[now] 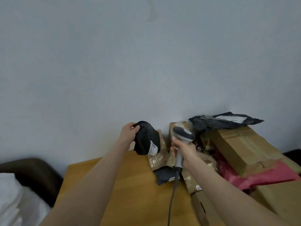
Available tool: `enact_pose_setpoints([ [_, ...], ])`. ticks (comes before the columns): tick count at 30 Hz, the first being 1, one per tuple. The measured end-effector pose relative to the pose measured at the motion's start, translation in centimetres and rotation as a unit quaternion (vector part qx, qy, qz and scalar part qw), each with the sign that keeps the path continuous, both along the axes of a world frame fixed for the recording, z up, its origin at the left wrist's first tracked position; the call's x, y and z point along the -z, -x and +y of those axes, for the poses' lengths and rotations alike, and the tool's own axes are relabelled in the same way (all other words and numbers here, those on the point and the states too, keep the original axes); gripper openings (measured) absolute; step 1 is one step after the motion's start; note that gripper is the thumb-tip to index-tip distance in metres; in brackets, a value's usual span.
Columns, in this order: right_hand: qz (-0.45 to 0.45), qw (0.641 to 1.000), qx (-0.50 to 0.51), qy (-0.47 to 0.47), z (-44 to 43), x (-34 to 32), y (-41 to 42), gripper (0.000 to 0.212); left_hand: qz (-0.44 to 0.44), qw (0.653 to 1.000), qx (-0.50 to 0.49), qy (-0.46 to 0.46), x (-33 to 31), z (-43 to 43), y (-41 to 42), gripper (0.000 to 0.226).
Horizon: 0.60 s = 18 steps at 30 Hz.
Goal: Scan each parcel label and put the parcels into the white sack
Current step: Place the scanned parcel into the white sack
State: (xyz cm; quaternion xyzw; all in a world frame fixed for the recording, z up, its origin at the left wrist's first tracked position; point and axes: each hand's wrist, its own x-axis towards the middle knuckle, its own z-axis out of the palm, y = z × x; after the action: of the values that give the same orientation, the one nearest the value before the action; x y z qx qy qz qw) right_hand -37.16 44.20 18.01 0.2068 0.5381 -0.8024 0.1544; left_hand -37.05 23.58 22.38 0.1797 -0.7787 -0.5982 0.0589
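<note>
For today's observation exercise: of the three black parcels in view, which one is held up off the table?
The small black parcel gripped in the left hand; the other two lie on the pile and the table.

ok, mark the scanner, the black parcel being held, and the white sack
scanner [182,134], head view, on its grey head.
black parcel [145,137], head view, on the dark wrap above its label.
white sack [11,198], head view, on the white fabric at bottom left.
</note>
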Motion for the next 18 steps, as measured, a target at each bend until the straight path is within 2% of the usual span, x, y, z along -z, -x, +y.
enact_pose_setpoints([
  [2, -0.022, 0.999, -0.033, 0.028, -1.5, 0.7, -0.6, 0.026, 0.0, 0.992, 0.091, 0.084, 0.9, -0.7, -1.0, 0.011],
  [4, -0.04, 0.998, -0.044, 0.011, -2.5, 1.5, -1.1, 0.026, -0.049, 0.966, 0.183, 0.173, 3.1, -1.0, -2.2, 0.015],
  [8, -0.063, 0.996, -0.048, -0.042, -3.8, 4.6, -2.4, 0.023, -0.181, 0.905, 0.212, 0.32, 9.6, -2.4, -5.9, 0.013],
  [11, -0.098, 0.991, -0.078, -0.053, -5.0, 7.3, -3.7, 0.02, -0.295, 0.856, 0.287, 0.312, 14.2, -3.1, -8.3, 0.026],
  [13, -0.12, 0.987, -0.091, -0.061, -5.8, 9.0, -4.3, 0.02, -0.364, 0.83, 0.32, 0.275, 16.5, -3.4, -9.4, 0.043],
  [15, -0.135, 0.984, -0.095, -0.074, -6.4, 10.7, -4.7, 0.022, -0.386, 0.85, 0.263, 0.243, 18.0, -3.9, -9.9, 0.059],
  [17, -0.148, 0.98, -0.1, -0.084, -6.6, 12.1, -4.6, 0.024, -0.365, 0.89, 0.146, 0.231, 19.2, -4.6, -9.8, 0.068],
  [18, -0.155, 0.979, -0.102, -0.088, -6.6, 12.8, -4.6, 0.024, -0.36, 0.9, 0.099, 0.227, 19.9, -5.0, -9.7, 0.074],
])
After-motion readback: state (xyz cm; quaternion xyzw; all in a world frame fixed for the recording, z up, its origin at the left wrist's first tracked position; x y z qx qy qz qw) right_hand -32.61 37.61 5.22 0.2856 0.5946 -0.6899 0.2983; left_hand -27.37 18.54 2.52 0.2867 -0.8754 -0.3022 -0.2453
